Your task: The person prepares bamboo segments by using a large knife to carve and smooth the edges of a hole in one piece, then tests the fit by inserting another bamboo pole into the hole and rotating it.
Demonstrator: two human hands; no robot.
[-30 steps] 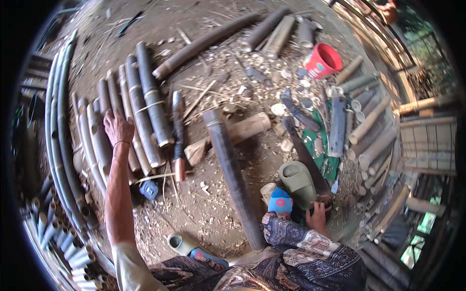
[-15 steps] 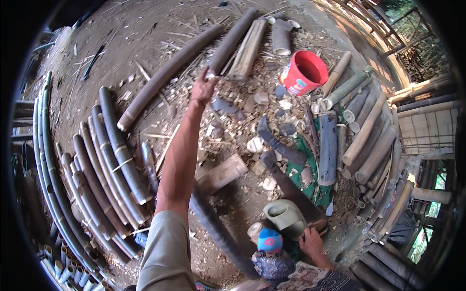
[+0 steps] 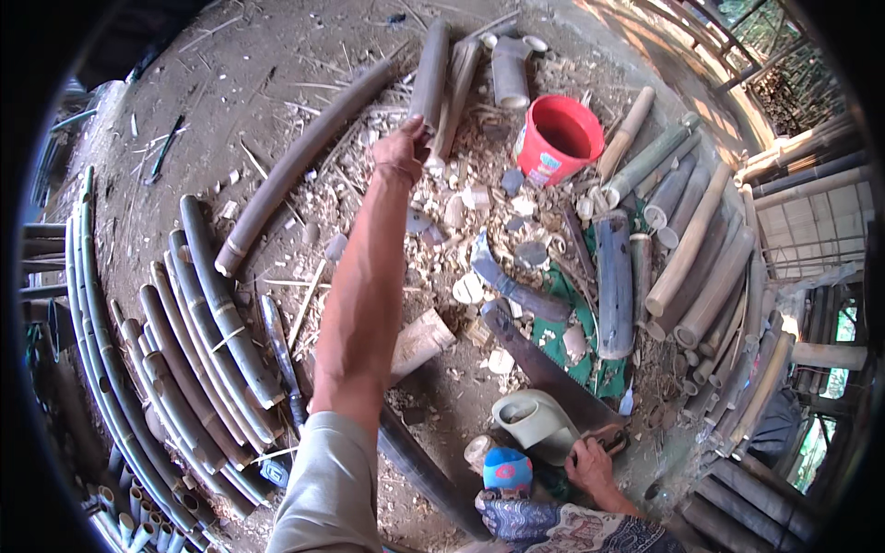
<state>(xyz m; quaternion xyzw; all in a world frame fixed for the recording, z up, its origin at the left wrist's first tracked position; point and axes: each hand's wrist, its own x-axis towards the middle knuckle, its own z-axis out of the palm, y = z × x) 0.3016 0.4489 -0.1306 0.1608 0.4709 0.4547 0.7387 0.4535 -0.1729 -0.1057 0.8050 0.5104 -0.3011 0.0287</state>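
My left arm stretches far forward. Its hand (image 3: 402,152) is closed on the near end of a thick brown bamboo pole (image 3: 430,74). Against that pole's right side lies a split bamboo length (image 3: 456,97). At the lower right my right hand (image 3: 591,465) has its fingers curled round the handle of a handsaw (image 3: 544,359), whose wide dark blade slants up and left over the ground. Beside this hand is a pale green hollow object (image 3: 535,424) with a round opening. A curved dark-bladed tool (image 3: 516,288) rests among the wood chips above the saw.
A red bucket (image 3: 559,140) stands beyond the chips. Bamboo poles (image 3: 212,304) line the left side, and shorter pieces (image 3: 691,249) are stacked at the right. A long pole (image 3: 304,166) lies left of my arm. A long blade (image 3: 281,355) and green netting (image 3: 581,323) lie nearer.
My left hand has closed on the pole's near end. That pole and the split length have swung to point more straight ahead. My right hand stays at the saw; the view has shifted slightly.
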